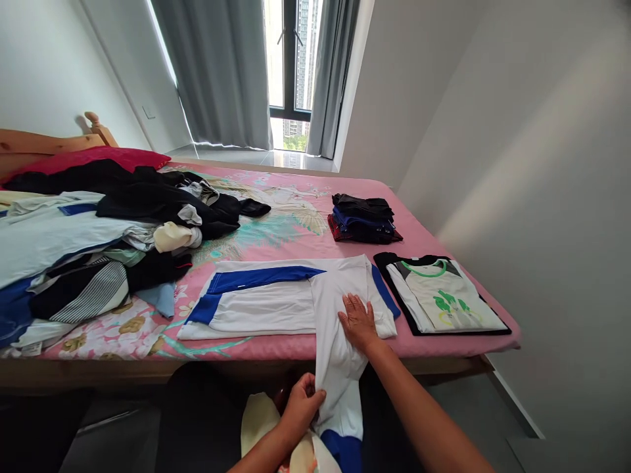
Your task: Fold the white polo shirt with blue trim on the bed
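Note:
A white garment with blue panels (266,309) lies partly folded along the bed's near edge. One long white sleeve (340,374) with a blue cuff hangs from it over the edge. My right hand (357,320) rests flat on the garment near its right end, fingers spread. Lower down, my left hand (302,402) pinches the side edge of the hanging sleeve between thumb and fingers. Just right of the garment sits a stack of folded T-shirts (458,315), the top one white with a green neckline and green print.
A loose heap of clothes (113,243) covers the bed's left side, before a red pillow (138,159). Farther back stands a pile of dark folded clothes (363,220). The bed (296,240) has a pink floral sheet. A wall (517,164) runs along the right.

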A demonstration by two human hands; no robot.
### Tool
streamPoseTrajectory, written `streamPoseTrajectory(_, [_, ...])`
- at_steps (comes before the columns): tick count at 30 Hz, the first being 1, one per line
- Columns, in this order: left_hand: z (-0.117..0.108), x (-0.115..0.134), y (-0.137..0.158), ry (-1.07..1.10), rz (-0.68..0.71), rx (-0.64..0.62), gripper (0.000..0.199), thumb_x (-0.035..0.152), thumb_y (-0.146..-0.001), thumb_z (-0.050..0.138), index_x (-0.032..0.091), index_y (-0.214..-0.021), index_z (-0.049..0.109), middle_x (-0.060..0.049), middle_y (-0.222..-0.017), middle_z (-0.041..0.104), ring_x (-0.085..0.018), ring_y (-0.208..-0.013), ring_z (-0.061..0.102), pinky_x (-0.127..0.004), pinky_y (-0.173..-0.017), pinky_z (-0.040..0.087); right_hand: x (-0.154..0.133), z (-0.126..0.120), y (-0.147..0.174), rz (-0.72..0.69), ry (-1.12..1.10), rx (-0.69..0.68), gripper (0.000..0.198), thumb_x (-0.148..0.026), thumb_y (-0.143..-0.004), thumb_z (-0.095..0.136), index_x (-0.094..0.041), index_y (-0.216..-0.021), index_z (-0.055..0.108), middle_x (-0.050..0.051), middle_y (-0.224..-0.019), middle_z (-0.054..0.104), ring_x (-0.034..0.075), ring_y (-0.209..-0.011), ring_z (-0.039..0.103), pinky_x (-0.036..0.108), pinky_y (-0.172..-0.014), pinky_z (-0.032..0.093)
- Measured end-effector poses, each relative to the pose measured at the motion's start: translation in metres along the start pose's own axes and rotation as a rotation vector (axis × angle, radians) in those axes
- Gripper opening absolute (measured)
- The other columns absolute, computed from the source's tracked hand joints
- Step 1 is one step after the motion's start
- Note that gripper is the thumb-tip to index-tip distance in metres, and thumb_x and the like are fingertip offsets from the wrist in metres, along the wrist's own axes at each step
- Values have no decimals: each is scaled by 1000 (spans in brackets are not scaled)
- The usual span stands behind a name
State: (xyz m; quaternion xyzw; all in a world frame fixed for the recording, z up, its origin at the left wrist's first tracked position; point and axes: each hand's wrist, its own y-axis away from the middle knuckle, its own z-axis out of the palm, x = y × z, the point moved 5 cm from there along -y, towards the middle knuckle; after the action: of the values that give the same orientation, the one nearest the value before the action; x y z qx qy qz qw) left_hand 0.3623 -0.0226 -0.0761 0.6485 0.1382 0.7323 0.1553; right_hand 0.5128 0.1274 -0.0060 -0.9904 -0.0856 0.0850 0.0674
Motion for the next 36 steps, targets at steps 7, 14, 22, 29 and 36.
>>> streamPoseTrajectory(7, [-5,-13,-7,67,-18,20,44,56,-56,70,17,-65,52,2,-61,55,-13,-58,49,-26,-58,39,-29,-10,18,-163,-28,52,50,-40,-93,29,-23,-140,33,5,-147,32,19,-138,19,45,-112,4])
streamPoseTrajectory(14, [-6,-7,-3,18,-3,-29,50,62,-60,66,16,-79,60,-7,-81,66,-23,-80,61,-34,-74,46,-15,-26,20,-11,-19,108,48,-35,-94,24,-19,-138,37,7,-147,33,20,-138,19,47,-112,5])
streamPoseTrajectory(22, [-20,65,17,-568,567,304,18,34,-85,47,21,-92,57,-6,-91,64,-21,-88,60,-36,-82,47,-2,-35,48,13,-218,257,43,-25,-91,28,-16,-129,46,9,-137,46,19,-134,30,44,-112,16])
streamPoseTrajectory(29, [11,115,-26,-1213,928,68,45,14,-88,36,23,-132,43,-7,-137,49,-23,-132,37,-51,-110,20,-26,-26,71,-182,-148,199,45,-21,-91,30,-17,-133,44,6,-141,42,19,-137,25,42,-113,14])
streamPoseTrajectory(36, [0,92,-42,-1377,912,85,53,15,-88,35,22,-141,31,-7,-144,39,-23,-136,30,-52,-113,11,40,-15,108,150,107,75,51,-14,-88,26,-16,-136,41,9,-145,35,24,-136,26,51,-109,11])
